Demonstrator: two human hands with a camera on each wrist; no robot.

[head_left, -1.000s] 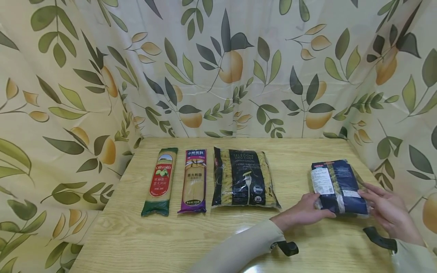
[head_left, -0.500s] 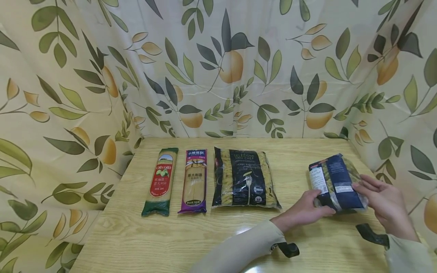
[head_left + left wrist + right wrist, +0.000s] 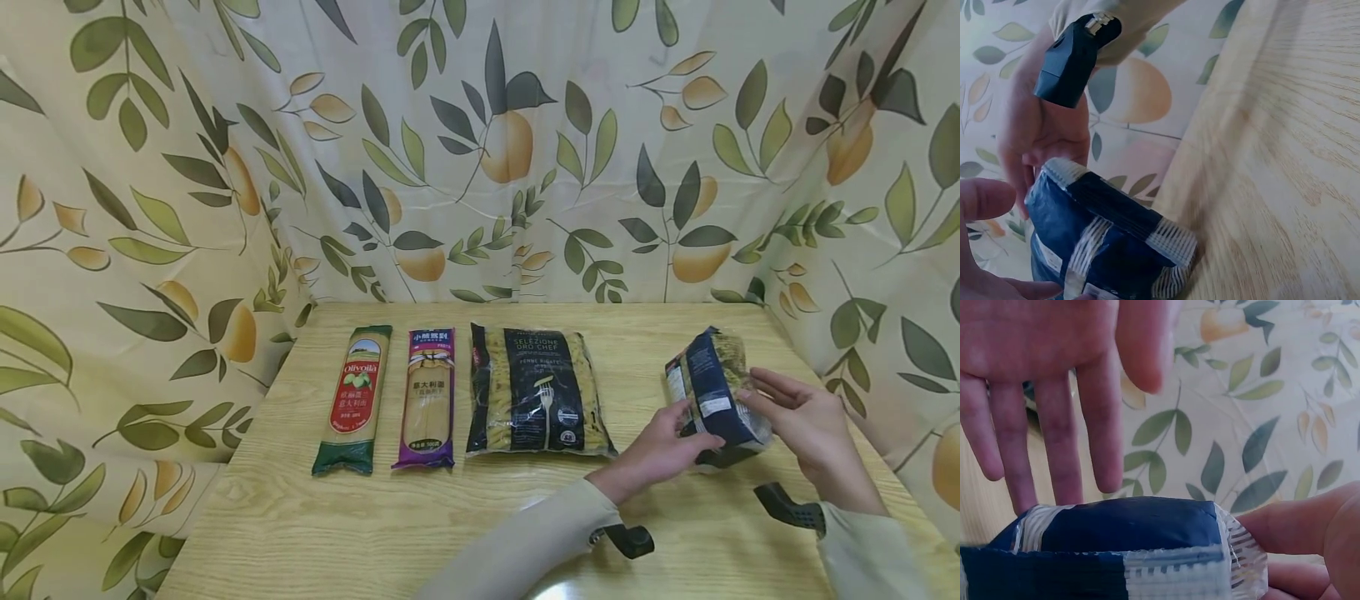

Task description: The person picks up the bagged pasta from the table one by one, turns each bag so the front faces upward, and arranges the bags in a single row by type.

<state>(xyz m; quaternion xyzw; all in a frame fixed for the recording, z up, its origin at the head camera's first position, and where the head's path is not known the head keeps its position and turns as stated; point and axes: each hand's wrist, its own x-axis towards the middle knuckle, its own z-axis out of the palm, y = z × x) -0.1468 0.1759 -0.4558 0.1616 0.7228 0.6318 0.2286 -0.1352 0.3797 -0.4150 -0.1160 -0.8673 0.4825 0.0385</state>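
Observation:
A navy bag of pasta [image 3: 708,396] with a clear side stands tilted on its lower edge at the table's right side. My left hand [image 3: 663,446] holds its lower left corner, thumb on the near face; the left wrist view shows this thumb and fingers [image 3: 985,250] close up beside the bag [image 3: 1110,244]. My right hand [image 3: 806,425] is at the bag's right side. In the right wrist view the right hand's fingers [image 3: 1060,437] are straight, their tips at the bag [image 3: 1135,525], and the thumb stands apart from it.
To the left lie a large black pasta bag [image 3: 536,392], a purple spaghetti pack [image 3: 427,400] and a red-and-green spaghetti pack [image 3: 354,400] in a row on the wooden table [image 3: 300,525]. Leaf-patterned curtains [image 3: 450,167] enclose the back and sides.
The navy bag has tipped up from lying flatter and turned, its clear side now facing right. My right hand has moved left with it, while the left hand has shifted slightly left.

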